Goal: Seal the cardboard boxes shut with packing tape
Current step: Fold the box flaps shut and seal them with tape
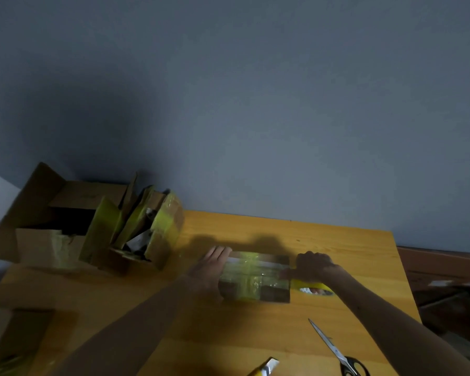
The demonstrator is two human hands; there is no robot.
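1. First, at the bottom edge, a yellow-and-silver object [266,367] is cut off by the frame, and what it is cannot be told.
2. Just right of it, scissors [337,348] lie closed on the wooden table [228,337], blades pointing away, with the black handles partly out of frame.
3. At lower left, a brown cardboard piece [19,335] is too blurred and dark to make out.
4. In the middle of the table sits the small box [255,278], wrapped in glossy clear and yellow tape. Glare and blur hide any print on it.
5. The left hand [209,267] lies flat, fingers straight and together, pressed against the box's left end.
6. The right hand [314,265] is at the box's right end, fingers curled. It grips the yellow tape roll [316,289], which shows under the palm, touching the box. Most of the roll is hidden by the hand and wrist.
7. Further off, at the table's far left, stand open cardboard boxes [65,213] with flaps up and yellow tape on them. Their insides are dark and jumbled, and nothing legible shows.
8. Behind everything rises a plain grey-blue wall [282,104].
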